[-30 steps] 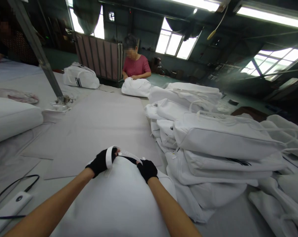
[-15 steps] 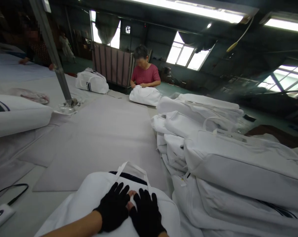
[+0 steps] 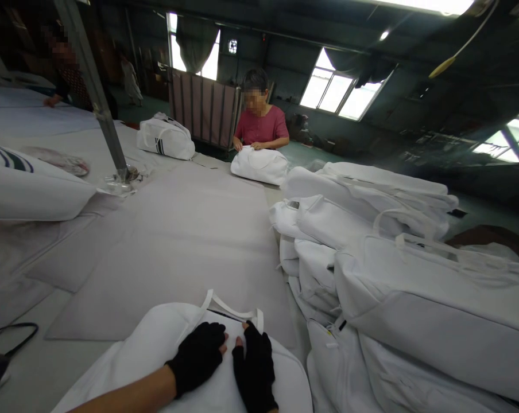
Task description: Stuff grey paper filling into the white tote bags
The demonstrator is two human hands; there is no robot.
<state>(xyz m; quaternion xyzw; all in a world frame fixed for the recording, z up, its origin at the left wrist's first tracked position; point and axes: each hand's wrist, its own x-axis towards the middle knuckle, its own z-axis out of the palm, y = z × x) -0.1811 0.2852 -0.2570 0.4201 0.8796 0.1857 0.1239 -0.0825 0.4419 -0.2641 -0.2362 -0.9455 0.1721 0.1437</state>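
Low in the frame's centre, a soft, padded white bag [image 3: 156,350] was pressed under the black-gloved left hand [image 3: 198,357] and right hand [image 3: 255,370], both flat, fingers loosely curled, gripping nothing.

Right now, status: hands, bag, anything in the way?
Left hand and right hand flat on white bag, gripping nothing. Handle strap loose just beyond fingers. Bag pile close on right.
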